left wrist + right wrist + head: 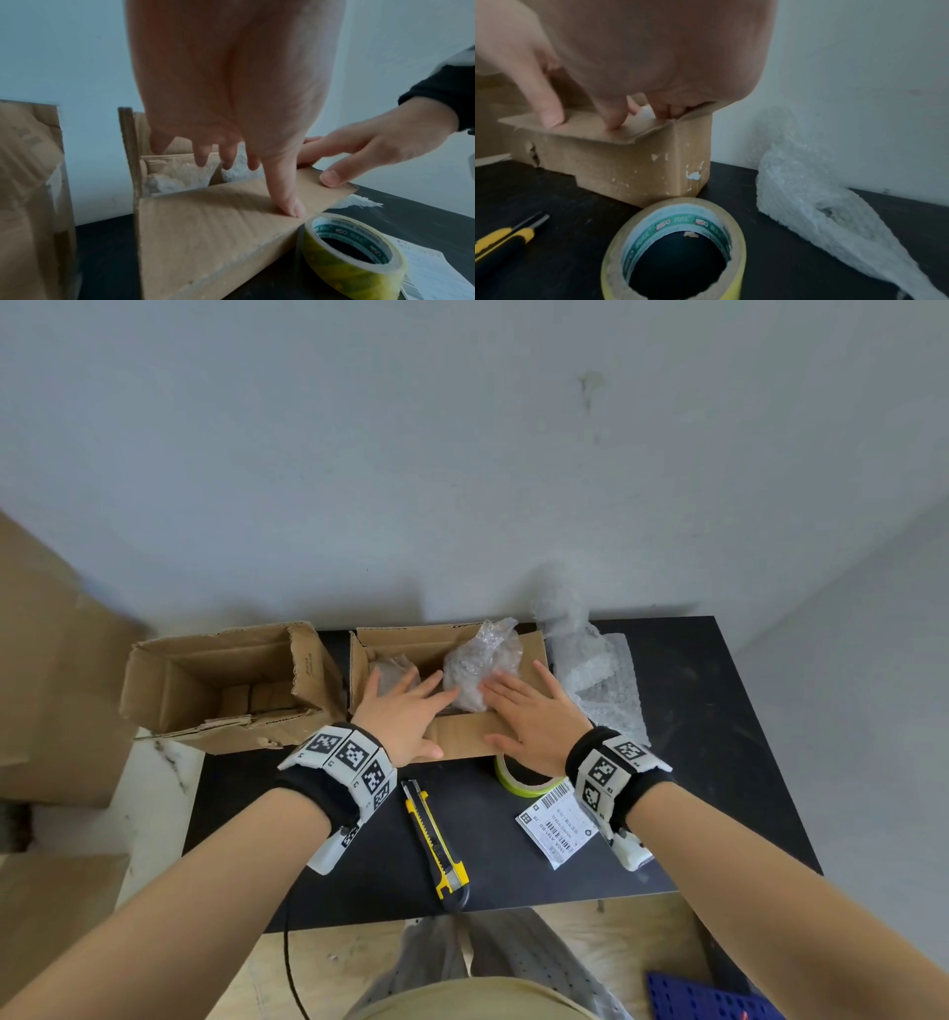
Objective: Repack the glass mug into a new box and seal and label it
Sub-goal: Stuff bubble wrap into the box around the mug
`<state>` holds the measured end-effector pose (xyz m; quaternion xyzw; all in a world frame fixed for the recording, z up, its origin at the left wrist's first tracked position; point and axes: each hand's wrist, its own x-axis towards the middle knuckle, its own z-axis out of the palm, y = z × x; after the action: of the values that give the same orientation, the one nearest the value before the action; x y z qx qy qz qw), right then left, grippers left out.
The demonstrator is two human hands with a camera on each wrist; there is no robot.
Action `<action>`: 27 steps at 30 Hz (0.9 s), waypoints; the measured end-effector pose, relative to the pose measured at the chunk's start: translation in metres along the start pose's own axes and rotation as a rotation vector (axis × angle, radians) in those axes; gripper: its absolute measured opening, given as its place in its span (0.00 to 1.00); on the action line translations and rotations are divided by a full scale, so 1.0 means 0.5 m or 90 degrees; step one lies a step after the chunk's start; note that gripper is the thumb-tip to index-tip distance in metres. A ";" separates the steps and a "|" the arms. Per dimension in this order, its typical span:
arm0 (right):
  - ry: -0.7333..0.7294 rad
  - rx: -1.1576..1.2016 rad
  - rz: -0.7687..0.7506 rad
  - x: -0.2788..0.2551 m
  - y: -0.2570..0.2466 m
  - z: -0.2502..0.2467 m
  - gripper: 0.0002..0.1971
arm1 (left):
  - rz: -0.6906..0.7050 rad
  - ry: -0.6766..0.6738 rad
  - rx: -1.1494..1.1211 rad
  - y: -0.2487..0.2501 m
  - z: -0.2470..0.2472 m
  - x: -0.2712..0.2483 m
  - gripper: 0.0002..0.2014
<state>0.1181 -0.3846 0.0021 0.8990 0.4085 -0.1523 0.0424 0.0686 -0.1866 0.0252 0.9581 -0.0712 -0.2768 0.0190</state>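
Hands (411, 716) (534, 716) flat on box (462, 737) flap; wrapped mug (477, 667) upright.

Brown cardboard box (462, 742) at frame centre on a black table (719, 762). Yellow-green tape roll (524, 780) below it, yellow-and-black utility knife (436, 845) lower centre, white barcoded label (557, 821), black-and-white checkered wristbands (349, 757).

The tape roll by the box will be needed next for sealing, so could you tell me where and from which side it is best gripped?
The tape roll lies flat on the table against the box, its core hole facing up. Probably best to come from above with the right hand, thumb inside the hole, fingers on the near outer rim, since the box blocks the far side.
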 end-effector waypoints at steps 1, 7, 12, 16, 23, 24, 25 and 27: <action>0.013 0.044 -0.013 -0.002 0.008 -0.001 0.30 | -0.006 0.004 -0.002 0.001 0.002 0.002 0.40; 0.144 0.165 -0.090 0.008 0.033 0.033 0.27 | -0.029 0.063 0.020 0.014 0.008 0.003 0.44; 0.195 0.148 -0.106 0.024 0.031 0.049 0.26 | 0.044 0.058 0.046 0.039 0.007 0.027 0.46; 0.261 0.092 -0.111 0.018 0.040 0.044 0.23 | 0.044 0.059 0.037 0.050 0.000 0.033 0.45; 0.241 0.104 -0.074 0.015 0.045 0.037 0.33 | 0.052 0.054 0.042 0.050 -0.003 0.031 0.44; 0.227 0.102 -0.079 0.016 0.045 0.034 0.32 | 0.058 0.047 0.022 0.048 -0.008 0.029 0.43; 0.219 0.098 -0.083 0.016 0.046 0.033 0.31 | 0.056 0.041 -0.003 0.047 -0.015 0.026 0.42; 0.224 0.071 -0.097 0.016 0.045 0.032 0.27 | 0.041 0.040 -0.058 0.047 -0.026 0.018 0.39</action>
<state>0.1360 -0.3970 -0.0168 0.8792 0.4672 -0.0181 -0.0915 0.0802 -0.2111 0.0333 0.9617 -0.0887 -0.2489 0.0735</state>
